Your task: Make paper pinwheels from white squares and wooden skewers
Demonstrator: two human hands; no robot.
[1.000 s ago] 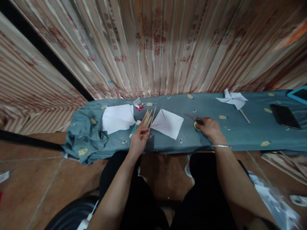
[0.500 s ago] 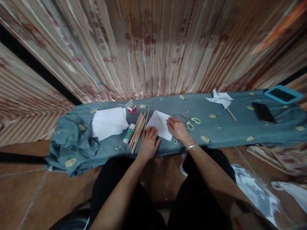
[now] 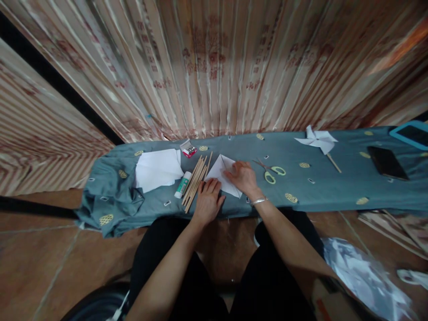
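A white square of paper (image 3: 219, 171) with diagonal cuts lies on the grey-blue cloth (image 3: 234, 147) over a low bench. My left hand (image 3: 207, 203) rests flat on its near left corner, fingers spread. My right hand (image 3: 241, 177) lies on the paper's right side, fingers bent over it toward the centre. A bundle of wooden sticks (image 3: 195, 180) lies just left of the paper, with a glue stick (image 3: 183, 184) beside it. Green-handled scissors (image 3: 272, 169) lie on the cloth to the right of my right hand.
A stack of white paper (image 3: 158, 168) and a small red-and-white box (image 3: 189, 150) are at the left. A finished white pinwheel (image 3: 318, 140) on a stick, a dark phone (image 3: 387, 162) and a blue-framed tablet (image 3: 410, 133) lie at the right. A curtain hangs behind.
My right hand left the scissors on the cloth and came left onto the paper. My left hand moved from the sticks to the paper's near corner.
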